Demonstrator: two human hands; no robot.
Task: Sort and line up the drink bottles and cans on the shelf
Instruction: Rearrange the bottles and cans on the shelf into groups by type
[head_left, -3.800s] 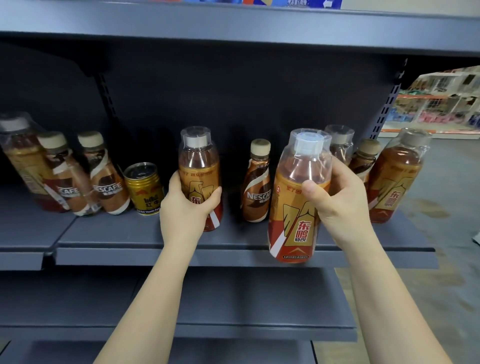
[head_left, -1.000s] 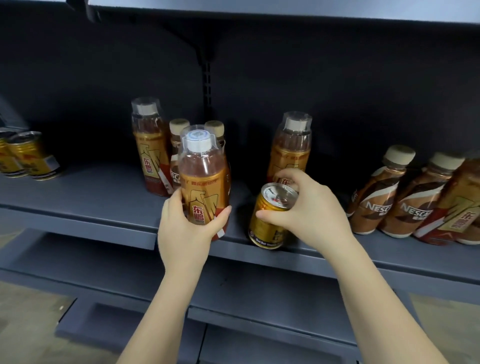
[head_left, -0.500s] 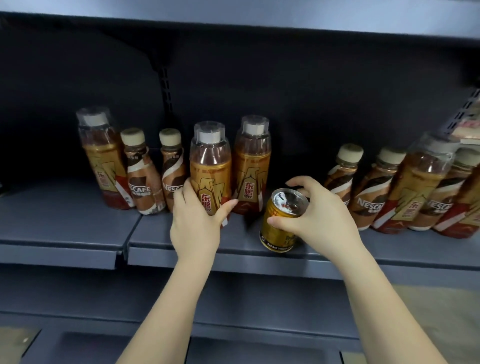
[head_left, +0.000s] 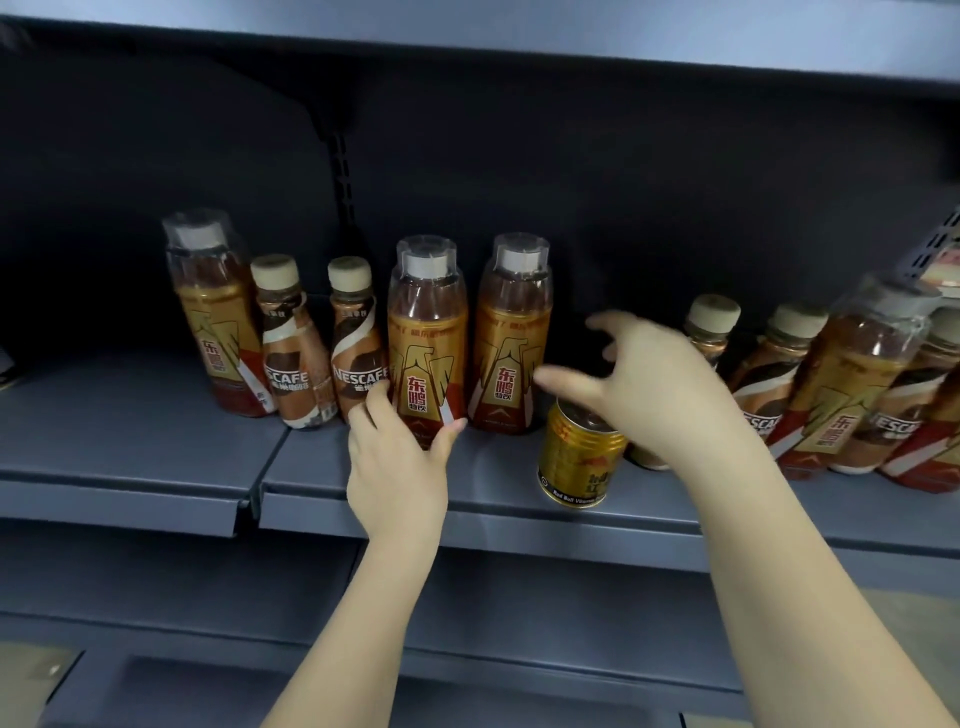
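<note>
Gold can (head_left: 579, 457) stood near the shelf (head_left: 156, 457) front edge, just let go: the right hand (head_left: 660, 384) had lifted off, fingers spread and empty. The left hand (head_left: 397, 457) still gripped 1 tall amber bottle (head_left: 427, 338) beside its twin, so bottle sorting continued.

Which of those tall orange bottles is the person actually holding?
The tall bottle fourth from the left. The left hand wraps its base; the other tall ones stand untouched, and the right hand is spread open above the gold can.
</note>
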